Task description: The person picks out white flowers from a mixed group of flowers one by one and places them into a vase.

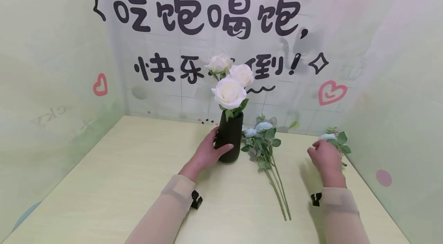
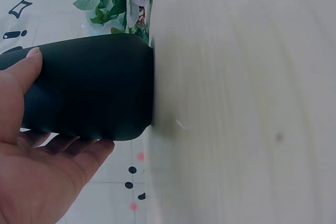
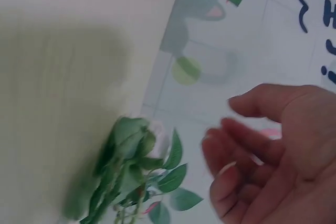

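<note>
My left hand (image 1: 208, 151) grips a black vase (image 1: 230, 136) standing upright on the table, thumb across its front and fingers around the far side. In the left wrist view the thumb and fingertips lie on opposite sides of the vase (image 2: 94, 87). White roses (image 1: 230, 92) rise from its mouth. My right hand (image 1: 326, 159) hovers at the table's right side with loosely bent fingers and nothing in them. Close beyond it is a bunch of pale blue flowers with green leaves (image 1: 342, 138), partly hidden by the hand. The right wrist view shows its leaves (image 3: 173, 177) beside the fingertips.
Between the hands lie more pale blue flowers (image 1: 263, 126), their long green stems (image 1: 278, 190) pointing toward me. The wooden table (image 1: 104, 190) is enclosed by printed fabric walls (image 1: 166, 98) at the back and both sides.
</note>
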`<state>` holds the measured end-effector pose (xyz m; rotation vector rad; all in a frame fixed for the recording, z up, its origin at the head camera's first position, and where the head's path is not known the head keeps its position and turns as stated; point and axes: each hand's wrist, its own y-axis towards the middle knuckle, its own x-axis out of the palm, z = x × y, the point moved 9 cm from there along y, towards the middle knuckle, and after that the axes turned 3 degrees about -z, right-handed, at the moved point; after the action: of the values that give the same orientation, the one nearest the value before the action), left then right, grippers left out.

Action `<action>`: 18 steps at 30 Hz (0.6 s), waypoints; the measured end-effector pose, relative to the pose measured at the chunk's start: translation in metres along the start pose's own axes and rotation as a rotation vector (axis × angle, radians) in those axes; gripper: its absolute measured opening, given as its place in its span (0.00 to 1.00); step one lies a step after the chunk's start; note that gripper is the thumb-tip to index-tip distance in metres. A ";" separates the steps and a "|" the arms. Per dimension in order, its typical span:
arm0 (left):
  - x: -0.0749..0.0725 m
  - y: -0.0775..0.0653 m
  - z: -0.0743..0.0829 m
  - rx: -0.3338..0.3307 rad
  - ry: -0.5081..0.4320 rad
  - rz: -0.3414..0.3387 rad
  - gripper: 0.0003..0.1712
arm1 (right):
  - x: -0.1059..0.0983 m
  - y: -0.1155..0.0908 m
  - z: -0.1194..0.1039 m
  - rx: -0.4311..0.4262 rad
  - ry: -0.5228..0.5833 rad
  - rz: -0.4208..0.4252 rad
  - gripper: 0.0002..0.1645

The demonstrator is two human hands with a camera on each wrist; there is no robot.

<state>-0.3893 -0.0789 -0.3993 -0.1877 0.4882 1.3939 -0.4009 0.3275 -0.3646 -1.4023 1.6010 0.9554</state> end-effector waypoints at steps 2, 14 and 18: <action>0.000 0.000 0.000 -0.002 0.001 -0.001 0.51 | 0.003 -0.001 0.014 0.079 -0.039 -0.047 0.28; -0.001 0.001 -0.001 0.005 0.007 0.000 0.51 | 0.046 0.026 0.083 0.200 -0.142 -0.204 0.43; -0.001 0.001 -0.001 0.008 0.009 -0.006 0.51 | 0.060 0.048 0.111 0.188 -0.155 -0.194 0.43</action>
<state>-0.3905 -0.0797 -0.3995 -0.1894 0.5004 1.3858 -0.4441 0.4091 -0.4627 -1.2944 1.3752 0.7598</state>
